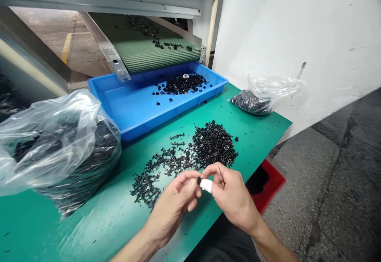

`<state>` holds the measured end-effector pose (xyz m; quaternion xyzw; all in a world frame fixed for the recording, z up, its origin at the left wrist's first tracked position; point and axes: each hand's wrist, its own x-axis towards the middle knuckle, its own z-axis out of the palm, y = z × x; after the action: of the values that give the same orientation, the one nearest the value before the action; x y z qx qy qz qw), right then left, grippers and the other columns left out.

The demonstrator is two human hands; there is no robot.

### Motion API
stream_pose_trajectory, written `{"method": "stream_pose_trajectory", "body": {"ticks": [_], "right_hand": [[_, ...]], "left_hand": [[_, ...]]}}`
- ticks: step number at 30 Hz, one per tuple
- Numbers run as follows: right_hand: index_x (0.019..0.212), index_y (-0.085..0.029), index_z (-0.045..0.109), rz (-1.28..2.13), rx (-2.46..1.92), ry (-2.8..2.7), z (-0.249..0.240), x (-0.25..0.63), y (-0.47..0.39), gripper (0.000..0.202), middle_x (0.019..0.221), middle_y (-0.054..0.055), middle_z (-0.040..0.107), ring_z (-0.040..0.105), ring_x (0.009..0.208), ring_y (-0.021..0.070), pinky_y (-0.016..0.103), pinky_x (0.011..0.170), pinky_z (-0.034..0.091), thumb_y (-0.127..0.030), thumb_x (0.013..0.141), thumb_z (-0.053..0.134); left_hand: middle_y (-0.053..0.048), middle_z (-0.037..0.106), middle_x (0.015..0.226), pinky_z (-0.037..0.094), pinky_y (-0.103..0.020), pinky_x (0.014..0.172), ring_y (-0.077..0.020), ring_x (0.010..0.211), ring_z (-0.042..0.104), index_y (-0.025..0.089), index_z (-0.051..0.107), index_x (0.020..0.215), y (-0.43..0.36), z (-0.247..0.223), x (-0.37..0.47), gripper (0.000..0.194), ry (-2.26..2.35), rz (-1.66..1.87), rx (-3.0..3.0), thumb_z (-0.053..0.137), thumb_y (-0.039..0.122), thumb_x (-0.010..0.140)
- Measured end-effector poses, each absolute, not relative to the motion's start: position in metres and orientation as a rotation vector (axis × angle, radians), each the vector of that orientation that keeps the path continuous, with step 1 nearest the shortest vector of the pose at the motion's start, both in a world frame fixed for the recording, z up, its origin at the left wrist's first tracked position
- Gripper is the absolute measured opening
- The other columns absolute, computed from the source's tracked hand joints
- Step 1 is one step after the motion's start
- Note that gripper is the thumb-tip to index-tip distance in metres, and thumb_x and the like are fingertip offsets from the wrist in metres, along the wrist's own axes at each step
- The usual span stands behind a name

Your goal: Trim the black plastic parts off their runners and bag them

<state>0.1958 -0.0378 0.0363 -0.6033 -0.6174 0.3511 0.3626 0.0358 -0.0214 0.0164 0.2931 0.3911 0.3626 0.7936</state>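
My left hand (178,202) pinches a small black part (199,180) between thumb and forefinger. Touching it from the right is my right hand (229,192), its fingers closed around a thin pointed tool (221,173). White tape or cloth (206,185) wraps one of the right hand's digits, close to the black part. Just beyond both hands, a heap of small black parts (212,143) lies on the green table (256,135). Branched black pieces (145,188) are scattered to the left of the heap.
A blue tray (131,111) with black parts sits below a green conveyor belt (133,52). A large plastic bag (80,163) of black pieces stands at left, a smaller bag (253,101) at back right. A red bin (275,182) is below the table's right edge.
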Motion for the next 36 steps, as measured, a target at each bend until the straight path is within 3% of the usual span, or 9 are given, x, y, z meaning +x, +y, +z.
{"method": "stream_pose_trajectory", "body": {"ticks": [3, 5, 9, 15, 20, 27, 32, 36], "right_hand": [[0.091, -0.022, 0.060, 0.769, -1.483, -1.672, 0.030, 0.188, -0.045, 0.029, 0.079, -0.001, 0.059, 0.050, 0.062, 0.0106, 0.021, 0.057, 0.041, -0.004, 0.074, 0.044], [0.104, -0.023, 0.056, 0.796, -1.413, -1.686, 0.027, 0.188, -0.046, 0.036, 0.095, 0.002, 0.062, 0.057, 0.074, 0.0126, 0.023, 0.066, 0.047, -0.004, 0.078, 0.040], [0.117, -0.023, 0.052, 0.776, -1.384, -1.792, 0.022, 0.192, -0.051, 0.044, 0.103, 0.006, 0.063, 0.062, 0.095, 0.0178, 0.029, 0.080, 0.051, -0.004, 0.082, 0.033], [0.126, -0.022, 0.049, 0.574, -1.555, -1.908, 0.019, 0.192, -0.063, 0.045, 0.090, 0.005, 0.068, 0.066, 0.075, 0.0190, 0.029, 0.063, 0.052, -0.007, 0.086, 0.033], [0.109, -0.023, 0.058, 0.594, -1.561, -1.955, 0.017, 0.186, -0.066, 0.036, 0.088, 0.006, 0.063, 0.063, 0.078, 0.0202, 0.032, 0.069, 0.052, -0.008, 0.090, 0.032], [0.120, -0.022, 0.055, 0.596, -1.585, -1.927, 0.009, 0.183, -0.070, 0.042, 0.095, 0.007, 0.064, 0.063, 0.085, 0.0212, 0.034, 0.074, 0.052, -0.006, 0.088, 0.032], [0.113, -0.021, 0.058, 0.590, -1.596, -1.919, 0.011, 0.182, -0.070, 0.041, 0.087, 0.007, 0.062, 0.061, 0.078, 0.0211, 0.033, 0.067, 0.051, -0.005, 0.086, 0.031], [0.113, -0.020, 0.059, 0.610, -1.600, -1.906, 0.010, 0.181, -0.069, 0.041, 0.087, 0.006, 0.061, 0.060, 0.078, 0.0202, 0.032, 0.067, 0.050, -0.005, 0.086, 0.032]], "left_hand": [[0.001, 0.054, 0.063, 0.027, -0.020, 0.047, -0.0083, 0.053, 0.037, 0.019, 0.071, 0.091, -0.027, 0.013, 0.034, 0.024, 0.852, 0.808, 0.596, 0.078, 0.035, 0.074], [0.001, 0.055, 0.065, 0.026, -0.019, 0.046, -0.0085, 0.054, 0.038, 0.020, 0.072, 0.093, -0.029, 0.011, 0.031, 0.027, 0.868, 0.851, 0.533, 0.080, 0.033, 0.071], [-0.006, 0.066, 0.080, 0.028, -0.020, 0.047, -0.0094, 0.058, 0.041, 0.018, 0.073, 0.097, -0.030, 0.008, 0.025, 0.032, 0.931, 0.879, 0.479, 0.081, 0.032, 0.069], [-0.004, 0.067, 0.076, 0.021, -0.020, 0.043, -0.0048, 0.046, 0.030, 0.019, 0.069, 0.089, -0.031, 0.002, 0.023, 0.023, 0.910, 0.884, 0.444, 0.079, 0.031, 0.073], [-0.005, 0.068, 0.079, 0.025, -0.017, 0.044, -0.0037, 0.046, 0.034, 0.022, 0.066, 0.100, -0.031, -0.003, 0.025, 0.028, 0.893, 0.899, 0.371, 0.078, 0.027, 0.075], [-0.005, 0.069, 0.078, 0.027, -0.015, 0.043, -0.0027, 0.044, 0.033, 0.019, 0.066, 0.089, -0.032, -0.005, 0.026, 0.018, 0.889, 0.906, 0.329, 0.077, 0.025, 0.076], [-0.006, 0.071, 0.095, 0.038, -0.015, 0.049, -0.0078, 0.063, 0.053, 0.021, 0.068, 0.088, -0.030, -0.006, 0.025, 0.025, 0.870, 0.947, 0.279, 0.083, 0.018, 0.068], [-0.007, 0.071, 0.101, 0.047, -0.016, 0.057, -0.0071, 0.064, 0.055, 0.019, 0.073, 0.092, -0.029, -0.006, 0.026, 0.029, 0.921, 0.933, 0.295, 0.084, 0.019, 0.066]]}}
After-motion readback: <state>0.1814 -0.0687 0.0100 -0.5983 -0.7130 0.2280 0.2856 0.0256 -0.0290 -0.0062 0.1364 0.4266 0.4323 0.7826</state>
